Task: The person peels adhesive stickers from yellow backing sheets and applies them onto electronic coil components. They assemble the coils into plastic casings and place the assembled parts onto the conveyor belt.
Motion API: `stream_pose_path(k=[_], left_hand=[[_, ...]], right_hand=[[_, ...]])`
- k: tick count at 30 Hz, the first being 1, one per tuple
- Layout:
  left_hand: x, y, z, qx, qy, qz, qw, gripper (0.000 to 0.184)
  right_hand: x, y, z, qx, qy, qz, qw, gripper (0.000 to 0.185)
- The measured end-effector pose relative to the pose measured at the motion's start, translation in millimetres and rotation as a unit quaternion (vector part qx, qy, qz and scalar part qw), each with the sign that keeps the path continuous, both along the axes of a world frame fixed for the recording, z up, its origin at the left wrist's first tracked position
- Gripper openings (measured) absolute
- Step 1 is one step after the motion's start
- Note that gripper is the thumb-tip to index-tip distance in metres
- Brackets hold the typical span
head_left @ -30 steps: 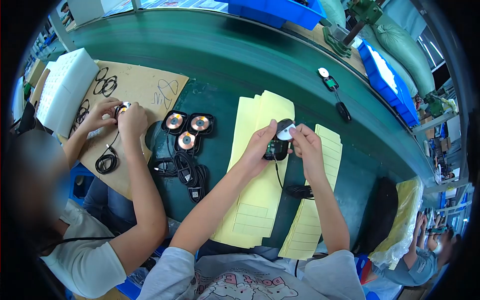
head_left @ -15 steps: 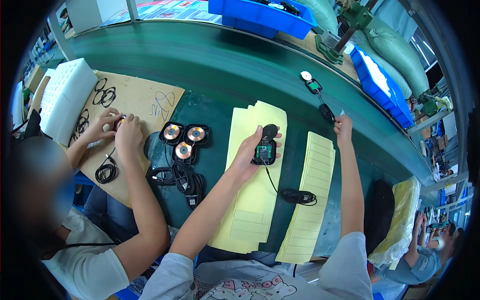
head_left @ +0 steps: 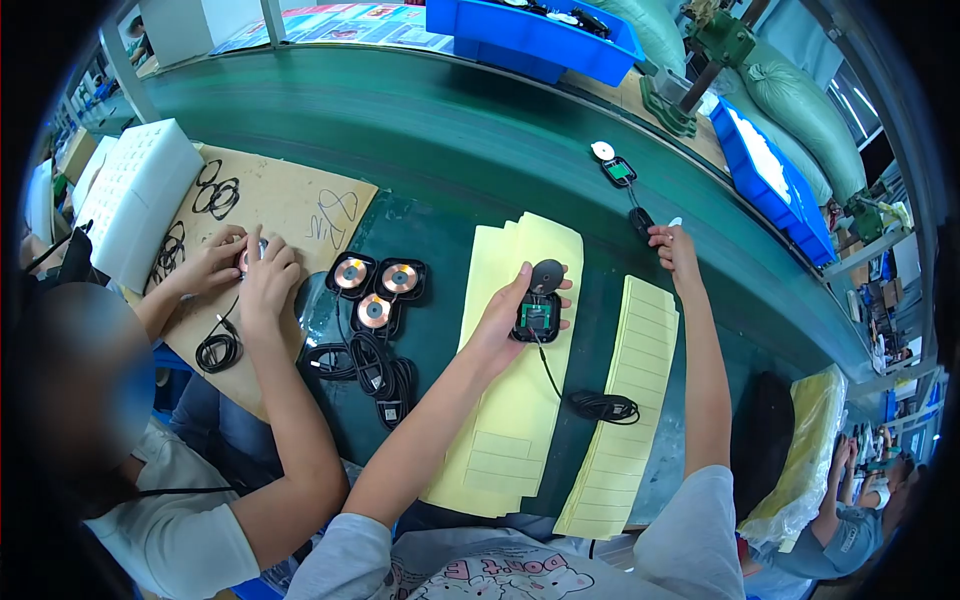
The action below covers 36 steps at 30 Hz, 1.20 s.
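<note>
Head view. Left hand (head_left: 500,322): we find it gripping an open black case (head_left: 538,318) with green circuit board, above the left yellow stack (head_left: 512,395). Cable coil (head_left: 604,407): joined to that case, lying partly on the right yellow stack (head_left: 640,345). Right hand (head_left: 675,256): fingers pinched, small pale piece (head_left: 675,222) at the tips, just beside a second cable bundle (head_left: 641,223). We count three copper-coil cases (head_left: 375,311), leftward.

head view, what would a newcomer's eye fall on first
Three copper coils shine left of the yellow sheets. Over those sheets, the left hand holds an open black case with a green board. A large blue bin stands out at the top edge.
</note>
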<state>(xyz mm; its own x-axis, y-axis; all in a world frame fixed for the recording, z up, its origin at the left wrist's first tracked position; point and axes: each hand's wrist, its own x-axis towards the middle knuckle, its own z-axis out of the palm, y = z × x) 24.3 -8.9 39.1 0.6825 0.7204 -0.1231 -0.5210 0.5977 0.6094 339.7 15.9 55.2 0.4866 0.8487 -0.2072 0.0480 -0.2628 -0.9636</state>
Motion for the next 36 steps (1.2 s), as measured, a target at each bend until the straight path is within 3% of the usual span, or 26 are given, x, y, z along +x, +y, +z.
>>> stream_pose_path(k=[8, 11, 12, 13, 14, 15, 18, 21, 24, 28, 32, 35, 36], left_hand=[[0, 0, -2, -0.01, -0.004, 0.001, 1.0, 0.053], [0, 0, -1, -0.01, -0.001, 0.004, 1.0, 0.053], [0, 0, 0, -0.01, 0.001, 0.004, 1.0, 0.052], [0, 0, 0, -0.01, 0.004, 0.005, 1.0, 0.052], [0, -1, -1, -0.016, 0.002, 0.004, 1.0, 0.052], [0, -1, -1, -0.022, 0.0, 0.002, 1.0, 0.052], [0, 1, -3, -0.031, -0.008, -0.001, 0.999, 0.051], [1, -1, -3, -0.04, -0.012, -0.003, 0.999, 0.051], [0, 0, -4, -0.041, -0.018, -0.005, 0.999, 0.05], [1, 1, -4, -0.051, -0.022, -0.012, 0.998, 0.05], [1, 0, -3, -0.053, -0.024, -0.014, 0.998, 0.049], [1, 1, -4, -0.053, -0.038, -0.015, 0.998, 0.048], [1, 2, -4, -0.05, -0.045, -0.014, 0.998, 0.048]], right_hand=[[9, 2, -16, 0.137, 0.213, -0.059, 0.966, 0.022], [67, 21, -31, 0.042, 0.208, 0.054, 0.976, 0.03], [60, 29, -28, 0.018, -0.068, 0.041, 0.997, 0.036], [42, 36, -22, -0.008, -0.339, 0.024, 0.94, 0.042], [17, 40, -13, -0.035, -0.583, 0.004, 0.811, 0.048], [-19, 33, 11, -0.131, -0.576, 0.014, 0.806, 0.064], [-4, 55, -12, -0.119, -0.585, 0.108, 0.795, 0.063], [-2, 59, -3, -0.109, -0.561, 0.191, 0.798, 0.05], [-33, 25, 35, 0.037, -0.477, 0.116, 0.87, 0.038], [-79, -95, 74, 0.054, -0.49, 0.094, 0.865, 0.029], [-122, -206, 60, -0.059, -0.439, 0.096, 0.891, 0.029], [-114, -232, 45, -0.151, -0.448, 0.108, 0.875, 0.033], [-113, -232, 46, -0.112, -0.43, 0.096, 0.891, 0.03]])
